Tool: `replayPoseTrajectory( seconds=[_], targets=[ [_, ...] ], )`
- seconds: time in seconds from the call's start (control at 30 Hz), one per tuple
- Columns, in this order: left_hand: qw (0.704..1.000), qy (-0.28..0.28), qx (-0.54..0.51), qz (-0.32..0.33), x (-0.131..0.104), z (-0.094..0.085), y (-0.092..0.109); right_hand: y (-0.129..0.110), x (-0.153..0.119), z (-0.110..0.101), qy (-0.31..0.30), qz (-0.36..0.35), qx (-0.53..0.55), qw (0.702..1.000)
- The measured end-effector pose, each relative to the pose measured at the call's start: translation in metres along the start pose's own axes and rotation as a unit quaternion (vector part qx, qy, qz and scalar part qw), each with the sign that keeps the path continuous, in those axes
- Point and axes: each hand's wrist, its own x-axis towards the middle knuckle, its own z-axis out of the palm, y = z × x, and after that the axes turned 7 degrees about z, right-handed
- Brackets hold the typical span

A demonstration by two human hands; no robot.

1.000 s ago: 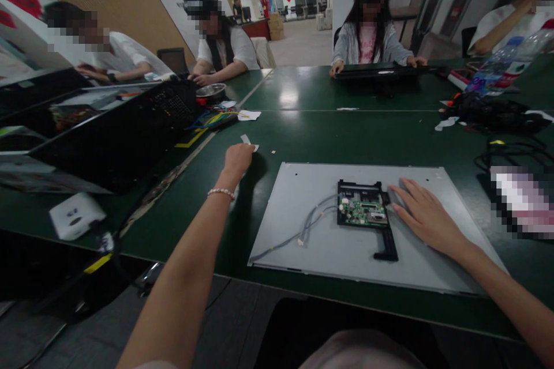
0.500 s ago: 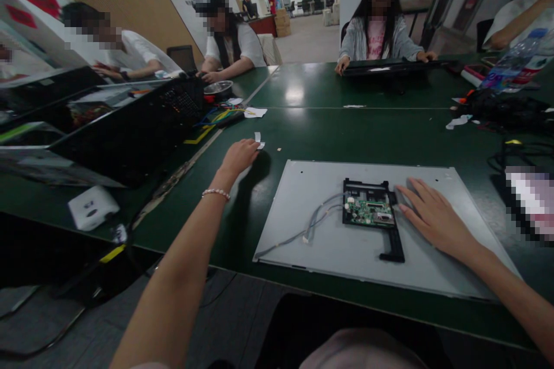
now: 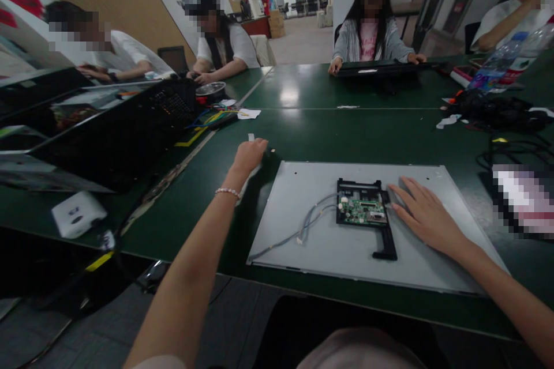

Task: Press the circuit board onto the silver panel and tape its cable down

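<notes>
A pale grey panel (image 3: 303, 184), like the back of a flat display, lies on the table. On it is a black bracket (image 3: 387, 242) with a green circuit board (image 3: 363, 211). Grey cables (image 3: 318, 207) run left from the board across the panel. My right hand (image 3: 426, 213) rests flat on the panel, fingers spread, its fingertips at the bracket's right edge. Left of the panel, my left hand (image 3: 251, 157) is low over the table with its fingers closed; whatever they hold is hidden. Just behind it shows a small white scrap (image 3: 251, 137).
An open black computer case (image 3: 116, 132) stands at the left, with a white box-like device (image 3: 78, 214) before it. Cables (image 3: 480, 109) and plastic bottles (image 3: 497, 63) are at the right. Across the table a person holds a dark flat panel (image 3: 381, 69); other people sit nearby.
My left hand has moved right, past the white scrap, towards the panel, and its fingers look more curled. My right hand stays on the panel. The view has shifted slightly.
</notes>
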Motion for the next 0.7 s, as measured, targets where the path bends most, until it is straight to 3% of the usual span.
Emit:
replayPoseTrajectory(
  seconds=[0.2, 0.33, 0.43, 0.57, 0.7],
  targets=[
    [0.978, 0.09, -0.074, 0.173, -0.003, -0.02, 0.083, 0.002, 0.0, 0.001, 0.005, -0.002, 0.001, 1.0],
    [0.95, 0.142, -0.128, 0.248, -0.004, -0.032, 0.146, 0.001, 0.0, -0.001, 0.002, -0.002, -0.002, 1.0],
    [0.929, 0.151, -0.167, 0.292, -0.005, -0.043, 0.185, -0.002, 0.0, -0.003, 0.0, 0.003, -0.011, 1.0],
    [0.918, 0.131, -0.203, 0.315, -0.005, -0.051, 0.221, -0.003, 0.0, -0.004, -0.006, 0.006, -0.01, 1.0],
    [0.91, 0.116, -0.194, 0.349, -0.006, -0.049, 0.238, -0.001, 0.001, -0.004, -0.003, 0.002, 0.003, 1.0]
  ],
)
